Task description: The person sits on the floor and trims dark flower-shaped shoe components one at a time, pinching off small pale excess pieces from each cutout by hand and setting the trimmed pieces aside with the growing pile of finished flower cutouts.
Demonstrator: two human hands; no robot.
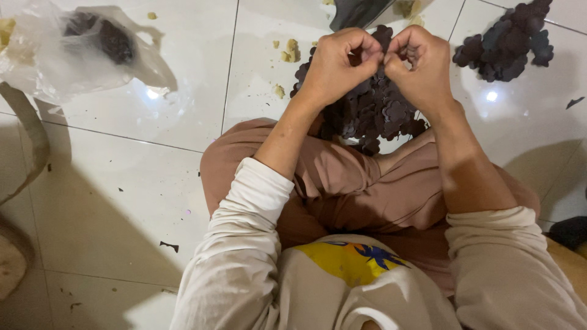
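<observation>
Head view: left hand (335,66) and right hand (420,67), both clenched, pinch a small dark piece together above the dark flower-shaped pile (373,113) on the floor.

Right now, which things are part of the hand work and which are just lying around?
In use:
left hand
right hand
pile of dark purple flower-shaped cutouts beneath them

Lying about:
second dark cutout pile
clear plastic bag
yellowish crumbs
white tiled floor
</observation>
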